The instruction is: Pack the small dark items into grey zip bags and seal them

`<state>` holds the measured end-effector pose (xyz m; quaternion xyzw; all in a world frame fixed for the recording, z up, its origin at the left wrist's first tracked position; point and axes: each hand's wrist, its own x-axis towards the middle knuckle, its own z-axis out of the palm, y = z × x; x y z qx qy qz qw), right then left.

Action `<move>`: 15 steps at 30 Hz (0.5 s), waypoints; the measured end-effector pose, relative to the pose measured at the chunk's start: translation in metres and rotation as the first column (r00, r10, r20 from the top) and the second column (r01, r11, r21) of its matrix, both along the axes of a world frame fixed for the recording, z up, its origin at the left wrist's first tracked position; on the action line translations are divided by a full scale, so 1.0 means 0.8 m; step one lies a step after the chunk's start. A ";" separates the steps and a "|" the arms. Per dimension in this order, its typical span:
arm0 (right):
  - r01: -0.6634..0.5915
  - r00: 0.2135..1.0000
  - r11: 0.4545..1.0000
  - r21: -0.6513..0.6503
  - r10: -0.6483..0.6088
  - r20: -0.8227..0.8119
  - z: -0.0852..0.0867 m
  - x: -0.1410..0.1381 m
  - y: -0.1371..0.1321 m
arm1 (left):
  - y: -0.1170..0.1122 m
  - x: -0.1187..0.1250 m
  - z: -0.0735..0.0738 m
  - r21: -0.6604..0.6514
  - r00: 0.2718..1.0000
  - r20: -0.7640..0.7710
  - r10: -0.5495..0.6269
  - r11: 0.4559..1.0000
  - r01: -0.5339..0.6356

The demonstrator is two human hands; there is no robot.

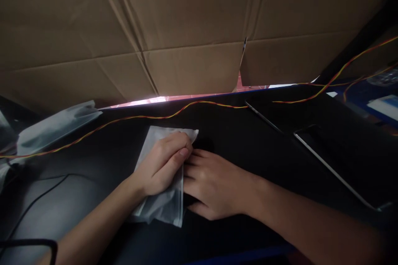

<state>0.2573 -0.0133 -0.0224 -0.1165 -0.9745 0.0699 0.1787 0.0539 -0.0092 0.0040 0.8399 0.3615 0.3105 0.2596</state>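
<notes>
A frosted, translucent plastic bag (166,205) lies on the black tabletop, its right edge straight like a zip seam. My left hand (168,161) is closed over the upper part of this bag, thumb pressed near the index finger. From the right, my right hand (214,184) reaches in with its back up and fingers bent toward the bag's right edge, where they grip it. The right fingertips are hidden by the bag and the left hand. Whether anything is inside the bag, I cannot tell.
A second translucent bag (59,126) lies at the back left. A twisted red-yellow wire (139,116) crosses behind my hands. Two flat dark panels (338,161) with bright edges lie at right. Cardboard (192,16) stands behind; a thin black cable (40,194) runs at left.
</notes>
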 end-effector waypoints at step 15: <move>-0.075 0.995 0.969 -0.237 0.087 0.043 0.003 -0.002 0.010 | 0.001 -0.004 0.009 -0.062 0.980 -0.033 -0.197 0.979 0.194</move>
